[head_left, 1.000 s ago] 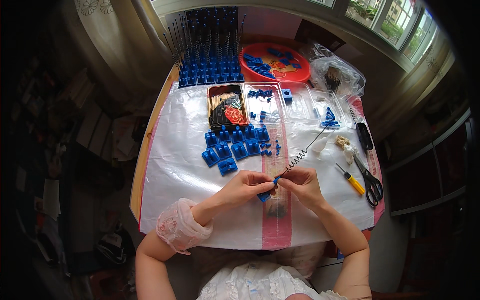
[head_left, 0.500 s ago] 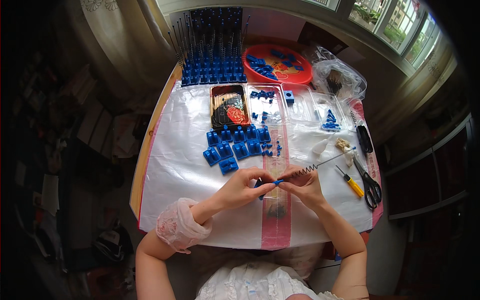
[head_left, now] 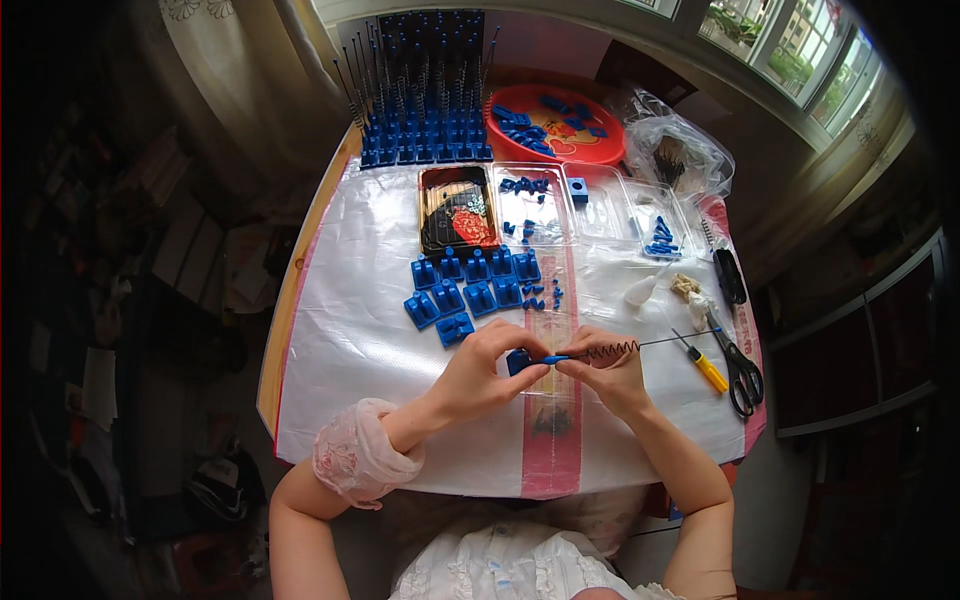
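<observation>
Now the spring rod (head_left: 640, 346) lies flatter, seemingly.

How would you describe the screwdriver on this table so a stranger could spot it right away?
Start at the white plastic-covered table and go to its right edge, where black-handled scissors lie. Just left of them lies the small screwdriver, the only tool there with a yellow handle.
</observation>
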Tool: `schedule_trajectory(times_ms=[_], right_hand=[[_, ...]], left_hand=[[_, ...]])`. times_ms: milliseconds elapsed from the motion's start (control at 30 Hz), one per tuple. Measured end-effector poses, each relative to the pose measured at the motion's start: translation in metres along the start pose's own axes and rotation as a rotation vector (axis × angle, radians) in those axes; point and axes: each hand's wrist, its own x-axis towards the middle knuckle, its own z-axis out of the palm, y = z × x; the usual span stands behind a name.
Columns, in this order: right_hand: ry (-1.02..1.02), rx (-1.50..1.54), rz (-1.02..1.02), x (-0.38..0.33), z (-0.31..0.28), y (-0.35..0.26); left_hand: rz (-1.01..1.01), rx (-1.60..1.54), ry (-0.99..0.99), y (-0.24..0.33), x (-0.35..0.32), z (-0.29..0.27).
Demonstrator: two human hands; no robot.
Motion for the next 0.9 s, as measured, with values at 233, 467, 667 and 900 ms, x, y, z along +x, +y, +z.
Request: schedule_trajectory(times_ms=[233,467,667,900], right_hand=[[-0.015,-0.022,-0.001,-0.0001,0.0003,0.0005],[-0.019,-0.047,0.003,0.0008,0.0013,-0.0017],[-0.039,-0.077,-0.027,0.0009,-0.0014,-0.0035],[-0.054,-0.117,-0.024,0.0008,-0.003,-0.007]], left_hand=[[0.131,0.221,0.073,0.0002,-0.0008,0.0031],[0.144,0.234,0.085,-0.0006,-0.0018,0.0031],[0.124,0.163,0.065,-0.0033,-0.0016,0.0031],[0.088,0.116,0.023,-0.0042,-0.0007,0.0016]])
